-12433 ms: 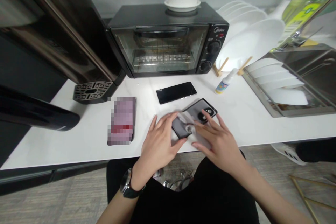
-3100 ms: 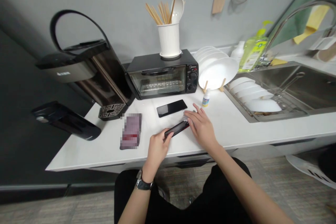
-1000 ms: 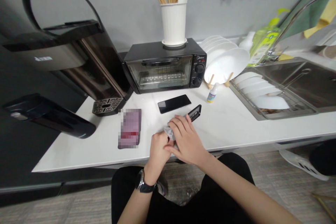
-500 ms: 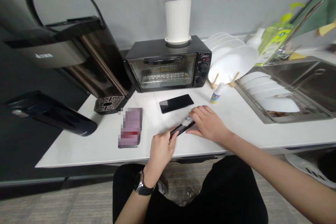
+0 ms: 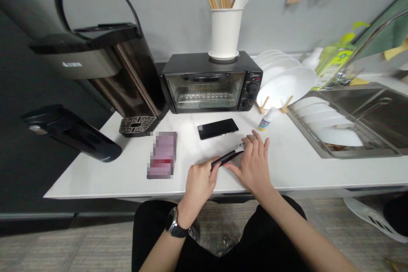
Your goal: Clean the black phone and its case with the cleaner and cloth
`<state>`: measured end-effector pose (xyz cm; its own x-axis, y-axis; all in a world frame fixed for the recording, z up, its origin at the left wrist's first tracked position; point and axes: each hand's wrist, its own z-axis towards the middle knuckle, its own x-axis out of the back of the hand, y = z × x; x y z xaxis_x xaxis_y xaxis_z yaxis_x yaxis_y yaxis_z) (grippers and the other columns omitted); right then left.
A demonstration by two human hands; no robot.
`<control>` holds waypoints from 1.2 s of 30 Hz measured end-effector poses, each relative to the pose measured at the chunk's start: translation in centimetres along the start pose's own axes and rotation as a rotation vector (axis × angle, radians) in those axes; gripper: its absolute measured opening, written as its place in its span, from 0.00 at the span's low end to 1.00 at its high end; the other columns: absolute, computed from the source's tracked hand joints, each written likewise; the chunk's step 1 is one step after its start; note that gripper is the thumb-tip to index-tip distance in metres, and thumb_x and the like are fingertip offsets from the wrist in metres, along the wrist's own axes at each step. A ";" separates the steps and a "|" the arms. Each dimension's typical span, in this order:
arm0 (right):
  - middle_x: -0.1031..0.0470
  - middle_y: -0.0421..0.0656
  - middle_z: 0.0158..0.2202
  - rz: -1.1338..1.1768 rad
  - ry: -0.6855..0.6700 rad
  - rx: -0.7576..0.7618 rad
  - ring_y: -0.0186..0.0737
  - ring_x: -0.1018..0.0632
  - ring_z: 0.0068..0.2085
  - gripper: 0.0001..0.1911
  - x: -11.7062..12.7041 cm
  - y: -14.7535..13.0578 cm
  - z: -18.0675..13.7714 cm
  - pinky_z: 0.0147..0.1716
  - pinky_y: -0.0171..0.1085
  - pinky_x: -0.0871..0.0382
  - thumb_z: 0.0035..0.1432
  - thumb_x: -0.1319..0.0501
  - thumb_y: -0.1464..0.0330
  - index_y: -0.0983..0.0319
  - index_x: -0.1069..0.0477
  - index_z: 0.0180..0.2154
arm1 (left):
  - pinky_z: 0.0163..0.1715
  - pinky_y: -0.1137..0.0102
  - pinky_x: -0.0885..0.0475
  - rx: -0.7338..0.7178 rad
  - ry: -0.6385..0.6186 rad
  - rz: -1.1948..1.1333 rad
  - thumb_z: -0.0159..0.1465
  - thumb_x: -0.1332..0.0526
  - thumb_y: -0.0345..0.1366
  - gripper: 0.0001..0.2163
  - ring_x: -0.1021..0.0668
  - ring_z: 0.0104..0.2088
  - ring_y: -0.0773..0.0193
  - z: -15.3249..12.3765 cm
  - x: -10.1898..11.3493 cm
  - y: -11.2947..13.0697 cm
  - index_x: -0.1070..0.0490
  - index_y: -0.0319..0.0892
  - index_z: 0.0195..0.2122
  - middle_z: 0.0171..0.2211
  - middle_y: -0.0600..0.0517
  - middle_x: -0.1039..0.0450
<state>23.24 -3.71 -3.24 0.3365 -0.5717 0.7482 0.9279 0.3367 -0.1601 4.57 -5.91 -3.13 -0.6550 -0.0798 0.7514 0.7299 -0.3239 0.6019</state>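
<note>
A plain grey wall (image 5: 165, 4) stands beyond the grip, a white counter (image 5: 302, 165) lies under it, and grey-brown plank floor (image 5: 79, 246) below.

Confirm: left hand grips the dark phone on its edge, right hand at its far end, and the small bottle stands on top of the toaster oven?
Not quite: in the head view the small bottle is on the countertop, right of the toaster oven, not on top of it. The left hand and right hand are at the dark phone as you say.
</note>
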 end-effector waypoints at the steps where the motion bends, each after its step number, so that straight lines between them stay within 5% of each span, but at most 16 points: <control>1: 0.30 0.67 0.57 0.017 -0.008 -0.002 0.72 0.39 0.69 0.48 0.0 -0.9 -0.4 0.67 0.71 0.52 0.66 0.60 0.35 0.73 0.37 0.58 | 0.37 0.69 0.25 -0.011 0.000 -0.016 0.74 0.42 0.34 0.12 0.14 0.37 0.57 0.0 0.0 -0.1 0.21 0.47 0.53 0.42 0.49 0.14; 8: 0.27 0.60 0.59 0.263 -0.138 0.269 0.63 0.33 0.66 0.48 -0.1 -5.7 -2.0 0.71 0.67 0.57 0.63 0.54 0.33 0.68 0.34 0.61 | 0.33 0.68 0.26 0.053 -0.152 0.254 0.62 0.38 0.24 0.10 0.15 0.32 0.54 0.5 -0.3 -1.0 0.18 0.39 0.39 0.34 0.44 0.15; 14: 0.23 0.56 0.55 0.238 -0.175 0.577 0.55 0.26 0.56 0.41 0.3 -0.9 0.4 0.66 0.57 0.39 0.68 0.51 0.39 0.67 0.32 0.61 | 0.31 0.69 0.28 0.041 -0.113 0.232 0.63 0.38 0.26 0.07 0.16 0.29 0.55 -0.1 -0.1 -1.1 0.21 0.40 0.30 0.28 0.45 0.17; 16: 0.23 0.56 0.51 0.184 -0.162 0.589 0.56 0.26 0.52 0.39 0.6 1.5 1.4 0.59 0.56 0.34 0.68 0.50 0.40 0.68 0.30 0.58 | 0.33 0.70 0.27 0.005 -0.024 0.138 0.70 0.40 0.31 0.09 0.15 0.32 0.57 -0.3 -0.1 -0.9 0.19 0.41 0.37 0.32 0.46 0.16; 19: 0.24 0.56 0.46 0.110 -0.179 0.550 0.56 0.27 0.46 0.37 0.7 4.8 2.7 0.51 0.54 0.32 0.68 0.49 0.41 0.68 0.29 0.53 | 0.35 0.70 0.26 -0.049 0.056 0.035 0.74 0.42 0.38 0.12 0.14 0.34 0.58 -0.1 0.0 -0.7 0.19 0.43 0.50 0.38 0.46 0.14; 25: 0.26 0.56 0.45 0.156 -0.163 0.316 0.56 0.28 0.47 0.34 0.1 7.1 3.3 0.49 0.53 0.31 0.71 0.54 0.42 0.66 0.31 0.48 | 0.29 0.71 0.29 -0.005 0.047 0.067 0.74 0.41 0.39 0.12 0.16 0.26 0.59 0.2 0.0 -0.6 0.18 0.40 0.46 0.28 0.48 0.16; 32: 0.29 0.64 0.55 0.117 -0.009 -0.031 0.70 0.39 0.70 0.45 -0.6 0.1 1.1 0.67 0.70 0.48 0.64 0.56 0.34 0.68 0.35 0.55 | 0.29 0.71 0.28 -0.005 0.018 0.034 0.73 0.42 0.37 0.12 0.16 0.28 0.60 0.3 0.2 -0.3 0.18 0.42 0.42 0.33 0.47 0.15; 36: 0.30 0.65 0.60 0.184 -0.052 -0.006 0.71 0.40 0.71 0.50 -0.5 -4.7 -0.8 0.69 0.71 0.53 0.62 0.54 0.32 0.70 0.36 0.59 | 0.32 0.70 0.27 -0.028 -0.015 0.040 0.71 0.43 0.31 0.11 0.16 0.29 0.59 0.2 0.1 -0.8 0.20 0.42 0.40 0.33 0.48 0.15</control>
<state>18.84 -5.57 -3.36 0.4921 -0.4617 0.7381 0.8525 0.4273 -0.3011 3.96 -5.41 -3.51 -0.6225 -0.0790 0.7786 0.7495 -0.3466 0.5641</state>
